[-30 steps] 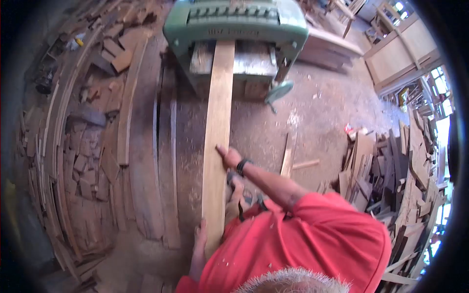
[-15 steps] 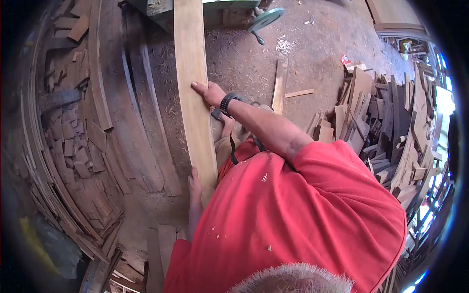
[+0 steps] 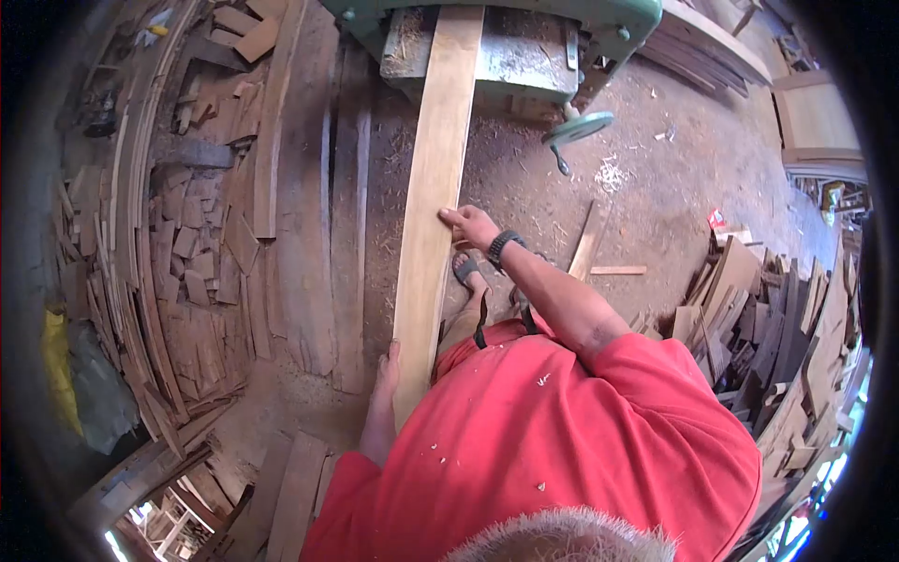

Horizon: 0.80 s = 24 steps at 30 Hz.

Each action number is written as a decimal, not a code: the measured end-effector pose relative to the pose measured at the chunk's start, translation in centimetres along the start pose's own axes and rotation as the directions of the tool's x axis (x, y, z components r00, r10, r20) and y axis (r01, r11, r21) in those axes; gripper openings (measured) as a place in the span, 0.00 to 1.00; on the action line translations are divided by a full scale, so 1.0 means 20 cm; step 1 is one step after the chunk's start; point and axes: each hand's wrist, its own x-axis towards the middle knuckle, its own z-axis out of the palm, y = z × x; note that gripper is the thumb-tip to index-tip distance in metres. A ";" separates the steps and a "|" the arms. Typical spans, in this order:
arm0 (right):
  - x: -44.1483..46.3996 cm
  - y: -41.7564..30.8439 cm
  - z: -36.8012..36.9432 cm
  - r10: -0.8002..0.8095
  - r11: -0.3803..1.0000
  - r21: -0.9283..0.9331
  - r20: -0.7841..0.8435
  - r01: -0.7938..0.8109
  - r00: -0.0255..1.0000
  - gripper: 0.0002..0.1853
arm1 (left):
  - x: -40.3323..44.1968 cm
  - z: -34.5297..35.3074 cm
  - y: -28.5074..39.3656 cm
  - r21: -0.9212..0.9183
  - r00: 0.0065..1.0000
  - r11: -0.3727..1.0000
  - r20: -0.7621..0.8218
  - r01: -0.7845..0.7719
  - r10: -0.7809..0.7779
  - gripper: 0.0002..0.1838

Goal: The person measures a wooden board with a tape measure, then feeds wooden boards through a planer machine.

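Note:
A long, pale wooden board [image 3: 435,159] runs from beside my body to the green planer [image 3: 618,14], its far part lying over the metal bed [image 3: 524,66]. My right hand [image 3: 471,228], with a dark watch at the wrist, grips the board's right edge. Its thumb rests on the top face, and the other fingers are partly hidden. Lower down, my left hand [image 3: 387,367] holds the left edge near my waist, thumb up and fingers mostly out of sight under the board. The board's near end is hidden by my red shirt [image 3: 562,431].
A handwheel [image 3: 581,127] juts from the machine's front. Stacked planks [image 3: 304,206] and offcuts [image 3: 192,234] line the left side. More scrap wood [image 3: 749,309] is heaped at right. A loose plank [image 3: 588,239] and wood shavings [image 3: 611,175] lie on the floor.
The camera view has tilted up and shifted left, bringing more of the machine and its bed into sight. The board now slants to the right at its far end. Both hands keep hold of it.

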 end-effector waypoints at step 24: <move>-0.66 0.90 -1.12 0.272 0.935 -0.045 -0.546 -0.353 0.792 0.20 | 0.07 0.00 0.35 -0.082 0.996 0.996 0.071 -0.042 0.048 0.51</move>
